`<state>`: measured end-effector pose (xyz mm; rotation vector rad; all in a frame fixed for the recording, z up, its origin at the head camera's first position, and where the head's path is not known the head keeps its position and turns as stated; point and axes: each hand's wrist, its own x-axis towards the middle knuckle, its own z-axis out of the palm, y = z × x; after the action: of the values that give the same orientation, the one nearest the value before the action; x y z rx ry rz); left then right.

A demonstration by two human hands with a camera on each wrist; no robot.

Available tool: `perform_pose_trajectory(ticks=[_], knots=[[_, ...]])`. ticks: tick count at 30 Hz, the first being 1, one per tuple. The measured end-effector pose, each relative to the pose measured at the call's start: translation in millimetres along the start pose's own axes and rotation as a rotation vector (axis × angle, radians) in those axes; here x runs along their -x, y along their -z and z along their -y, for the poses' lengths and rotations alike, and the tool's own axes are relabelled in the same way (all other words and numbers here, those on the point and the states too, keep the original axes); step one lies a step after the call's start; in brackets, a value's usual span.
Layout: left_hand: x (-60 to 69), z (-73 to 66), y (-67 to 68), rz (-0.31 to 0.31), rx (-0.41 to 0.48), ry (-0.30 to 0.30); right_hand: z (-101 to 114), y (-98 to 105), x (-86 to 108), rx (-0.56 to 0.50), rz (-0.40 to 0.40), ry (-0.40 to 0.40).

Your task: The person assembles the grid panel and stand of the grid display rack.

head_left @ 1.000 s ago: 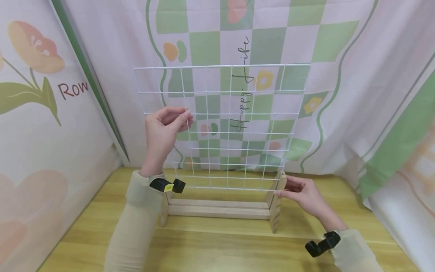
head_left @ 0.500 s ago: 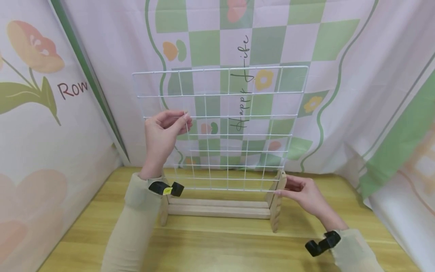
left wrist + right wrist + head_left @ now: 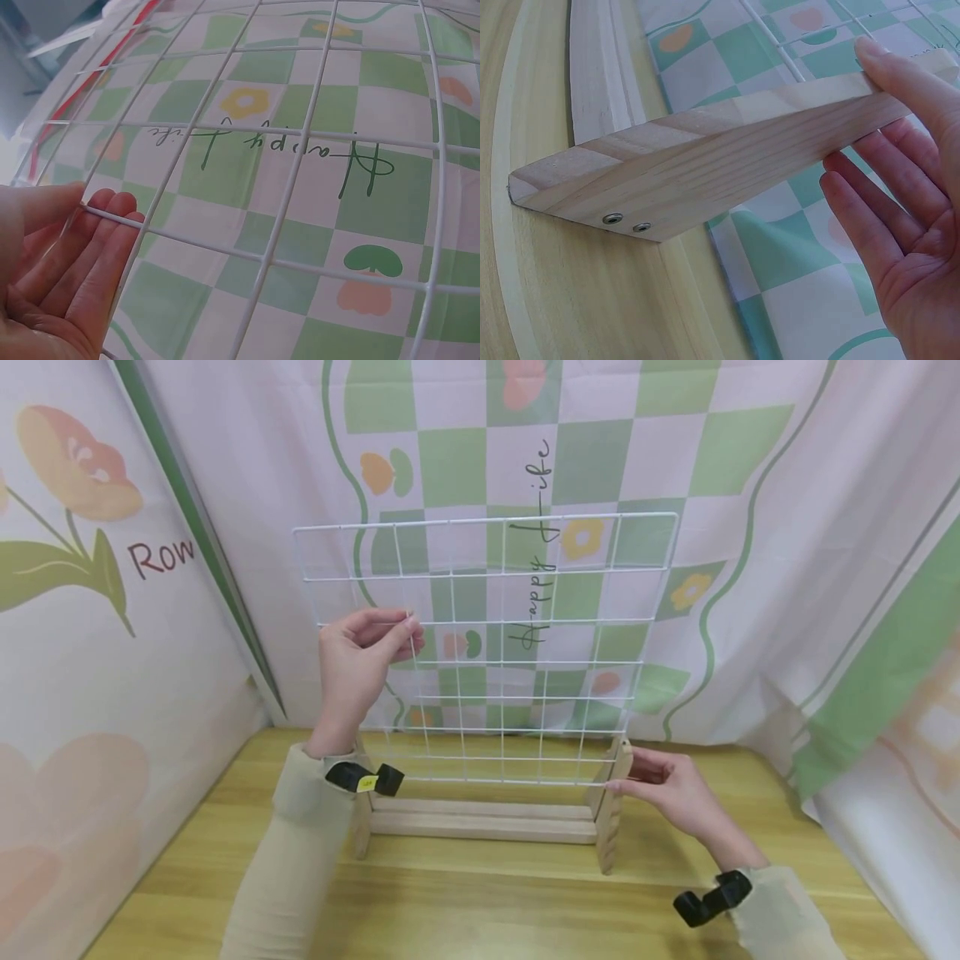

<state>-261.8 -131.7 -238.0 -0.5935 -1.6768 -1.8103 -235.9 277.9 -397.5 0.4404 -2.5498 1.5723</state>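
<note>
A white wire grid panel [image 3: 502, 622] stands upright, its lower end between the two side boards of a wooden stand [image 3: 483, 827]. My left hand [image 3: 363, 656] pinches a wire near the panel's left side, thumb against fingers; the left wrist view shows the same pinch on the wire grid [image 3: 270, 262]. At the right, my right hand [image 3: 671, 793] grips the upper part of the stand's right side board [image 3: 705, 150], with the thumb on its front edge and fingers behind. Two screw heads [image 3: 613, 219] show low on that board. The left side board is partly hidden behind my left wrist.
The stand rests on a wood-grain table [image 3: 480, 910]. Behind it hangs a checkered green and white curtain [image 3: 600, 460], with another printed curtain [image 3: 82, 693] on the left. Black camera straps [image 3: 712, 897] sit on both wrists.
The top of the wire grid panel has come down slightly, most at its right corner, and its lower edge has dropped a little. My left hand moved down with it; my right hand stayed put.
</note>
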Motion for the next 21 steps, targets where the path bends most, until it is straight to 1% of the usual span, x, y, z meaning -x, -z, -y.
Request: perform_pose_trajectory(ticks=[6,15,21], knots=[[0.7,0.7,0.4,0.006,0.016,0.019,0.9,0.1,0.2,0.01,-0.001,-0.001],[2.9,2.8,1.6,0.021,-0.011,0.012,1.5,0.3,0.2,0.013,0.004,-0.008],[5.8,4.3,2.7,0.023,-0.029,0.029,1.6,-0.1,0.3,0.007,0.004,-0.005]])
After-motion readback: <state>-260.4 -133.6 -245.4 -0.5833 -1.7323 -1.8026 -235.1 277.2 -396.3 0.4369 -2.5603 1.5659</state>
